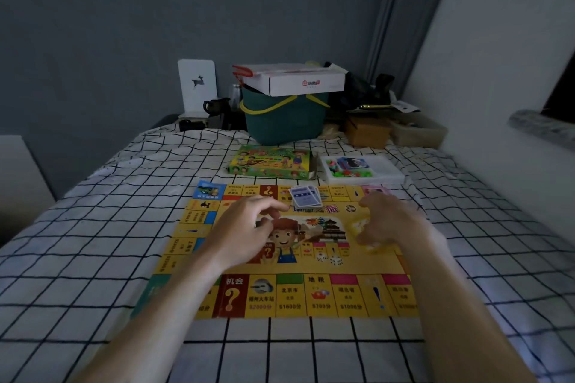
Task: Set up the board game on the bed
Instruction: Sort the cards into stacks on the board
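Your bed (93, 227), under its white sheet with a black grid, carries everything, and the yellow game board (311, 289) lies open and flat in the middle of it, directly in front of you. Beyond its far edge the green game box (270, 163) sits with its end flap open, and just to the right of that the white tray (389, 176) holds the small coloured pieces. A short stack of blue-backed cards (304, 196) rests fanned near the board's far edge, and two white dice (329, 258) lie on the centre picture. Your left hand (245, 227) hovers over the board with fingers loosely curled and nothing in it that I can make out, its fingertips near the card stack. Your right hand (389, 221) is half open, fingers bent round something yellowish and blurred, likely another stack of cards; I cannot tell whether you have actually gripped it. The step in hand looks like placing the card piles, so square the fanned stack with your left fingertips, set the yellow stack flat on its own spot, and press lightly, since the soft sheet lets the board shift and the dice roll
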